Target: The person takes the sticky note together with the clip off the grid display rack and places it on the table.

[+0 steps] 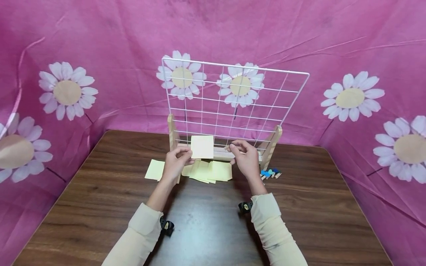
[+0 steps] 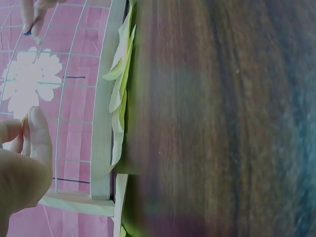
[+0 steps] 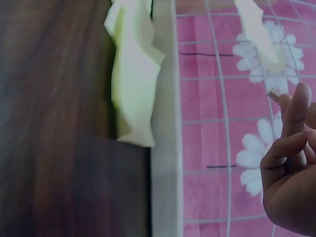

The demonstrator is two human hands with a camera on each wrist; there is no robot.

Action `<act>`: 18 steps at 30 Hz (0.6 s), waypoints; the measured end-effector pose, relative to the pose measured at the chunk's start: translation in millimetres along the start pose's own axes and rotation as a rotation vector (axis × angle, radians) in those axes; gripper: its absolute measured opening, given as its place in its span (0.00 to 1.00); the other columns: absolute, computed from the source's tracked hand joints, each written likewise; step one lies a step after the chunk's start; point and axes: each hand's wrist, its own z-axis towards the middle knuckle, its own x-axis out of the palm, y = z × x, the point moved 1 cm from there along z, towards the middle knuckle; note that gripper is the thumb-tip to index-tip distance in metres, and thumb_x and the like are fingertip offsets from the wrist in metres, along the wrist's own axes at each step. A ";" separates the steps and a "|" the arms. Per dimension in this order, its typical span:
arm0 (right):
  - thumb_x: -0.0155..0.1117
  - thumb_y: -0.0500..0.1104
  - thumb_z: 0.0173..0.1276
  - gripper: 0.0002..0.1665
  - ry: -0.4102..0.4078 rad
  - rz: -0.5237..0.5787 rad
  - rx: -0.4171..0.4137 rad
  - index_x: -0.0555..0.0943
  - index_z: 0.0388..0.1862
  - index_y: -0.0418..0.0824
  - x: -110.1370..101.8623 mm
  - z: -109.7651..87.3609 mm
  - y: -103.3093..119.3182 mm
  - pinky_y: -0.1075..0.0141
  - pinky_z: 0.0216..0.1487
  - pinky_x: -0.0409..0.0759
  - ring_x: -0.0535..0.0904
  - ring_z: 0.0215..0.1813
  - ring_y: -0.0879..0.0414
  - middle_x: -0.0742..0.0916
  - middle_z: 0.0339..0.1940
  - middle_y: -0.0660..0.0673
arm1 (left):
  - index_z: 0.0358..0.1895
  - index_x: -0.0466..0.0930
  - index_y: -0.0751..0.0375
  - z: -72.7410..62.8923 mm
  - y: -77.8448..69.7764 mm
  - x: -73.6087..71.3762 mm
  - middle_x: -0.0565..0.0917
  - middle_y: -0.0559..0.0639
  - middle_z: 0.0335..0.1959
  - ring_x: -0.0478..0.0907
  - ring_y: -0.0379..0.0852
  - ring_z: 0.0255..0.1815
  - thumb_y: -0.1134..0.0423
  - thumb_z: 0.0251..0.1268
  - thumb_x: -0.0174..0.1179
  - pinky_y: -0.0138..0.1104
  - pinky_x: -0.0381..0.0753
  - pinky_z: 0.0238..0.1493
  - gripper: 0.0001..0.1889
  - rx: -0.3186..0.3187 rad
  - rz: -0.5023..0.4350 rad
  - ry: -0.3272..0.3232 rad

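Note:
My left hand (image 1: pixel 175 160) pinches a pale yellow sticky note (image 1: pixel 202 147) at its left edge, between thumb and fingers. The note is held up in front of the lower part of a white wire grid (image 1: pixel 236 66). To the right of the note, my right hand (image 1: pixel 246 159) pinches a small wooden clothespin (image 3: pixel 273 94) between thumb and fingertips. Its pale wooden tip sticks out in the right wrist view, and a dark blue bit of it shows in the left wrist view. Clothespin and note are apart.
Wooden feet (image 1: pixel 275 144) hold the grid upright on the brown table (image 1: pixel 206 229). More yellow notes (image 1: pixel 221 170) lie overlapping before its base, with another bunch (image 1: pixel 154 170) at the left. Several small clothespins with blue decorations (image 1: pixel 270 173) lie by the right foot. Pink flowered cloth hangs behind.

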 end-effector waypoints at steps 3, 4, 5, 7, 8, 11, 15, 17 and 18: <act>0.65 0.37 0.74 0.12 -0.002 0.003 0.018 0.82 0.48 0.27 -5.8 -2.8 -5.1 0.58 0.21 0.87 0.79 0.13 0.55 0.89 0.38 0.29 | 0.50 0.77 0.83 -1.8 0.0 2.1 0.82 0.53 0.34 0.86 0.43 0.29 0.77 0.69 0.58 0.36 0.91 0.42 0.11 -0.016 -0.003 0.019; 0.65 0.36 0.74 0.12 -0.001 -0.003 0.026 0.82 0.48 0.26 -7.2 -3.5 -3.7 0.56 0.21 0.87 0.78 0.13 0.54 0.88 0.39 0.28 | 0.50 0.77 0.83 -2.2 0.0 2.7 0.82 0.53 0.34 0.86 0.43 0.29 0.77 0.69 0.58 0.36 0.91 0.42 0.11 -0.022 -0.002 0.028; 0.64 0.35 0.74 0.12 0.001 -0.006 0.028 0.81 0.48 0.25 -8.6 -5.2 0.3 0.56 0.21 0.87 0.78 0.13 0.54 0.88 0.39 0.27 | 0.50 0.77 0.82 -2.8 -0.3 3.4 0.82 0.53 0.34 0.86 0.44 0.29 0.77 0.69 0.58 0.36 0.91 0.42 0.11 -0.026 -0.002 0.034; 0.63 0.33 0.74 0.11 0.005 -0.002 0.024 0.81 0.48 0.24 -12.2 -6.0 -0.6 0.58 0.20 0.87 0.78 0.13 0.55 0.88 0.38 0.27 | 0.51 0.77 0.82 -3.5 -0.6 4.6 0.81 0.53 0.34 0.86 0.45 0.31 0.76 0.70 0.58 0.36 0.91 0.43 0.12 -0.036 -0.003 0.051; 0.63 0.33 0.74 0.11 0.007 -0.003 0.021 0.81 0.48 0.24 -14.1 -6.5 -0.7 0.59 0.20 0.86 0.77 0.13 0.56 0.88 0.37 0.27 | 0.51 0.76 0.82 -3.5 -0.5 4.9 0.81 0.53 0.34 0.87 0.45 0.31 0.76 0.70 0.58 0.36 0.91 0.43 0.12 -0.038 -0.009 0.060; 0.64 0.34 0.73 0.10 0.014 0.003 0.008 0.81 0.47 0.26 -19.9 -8.2 -4.3 0.65 0.17 0.84 0.76 0.13 0.59 0.89 0.36 0.30 | 0.52 0.76 0.81 -4.9 -1.8 6.0 0.81 0.53 0.33 0.87 0.47 0.31 0.76 0.70 0.57 0.37 0.91 0.43 0.12 -0.049 -0.025 0.077; 0.64 0.34 0.73 0.10 0.012 0.006 0.003 0.81 0.46 0.26 -29.1 -11.9 -10.9 0.65 0.16 0.84 0.76 0.12 0.60 0.89 0.36 0.31 | 0.53 0.75 0.79 -6.4 -2.1 6.3 0.81 0.52 0.33 0.87 0.45 0.30 0.76 0.70 0.57 0.38 0.91 0.43 0.12 -0.064 -0.044 0.083; 0.64 0.34 0.73 0.10 0.002 0.002 0.004 0.81 0.47 0.26 -33.0 -13.7 -11.9 0.64 0.16 0.83 0.76 0.12 0.60 0.89 0.36 0.31 | 0.53 0.75 0.79 -6.8 -2.2 5.8 0.81 0.52 0.33 0.87 0.44 0.30 0.76 0.70 0.57 0.38 0.91 0.44 0.12 -0.069 -0.047 0.081; 0.64 0.34 0.73 0.10 -0.003 0.000 0.007 0.81 0.47 0.26 -34.9 -14.5 -12.5 0.64 0.16 0.83 0.76 0.12 0.60 0.89 0.36 0.31 | 0.53 0.75 0.78 -7.0 -1.9 5.4 0.81 0.52 0.33 0.87 0.45 0.30 0.76 0.70 0.57 0.39 0.91 0.43 0.12 -0.072 -0.051 0.077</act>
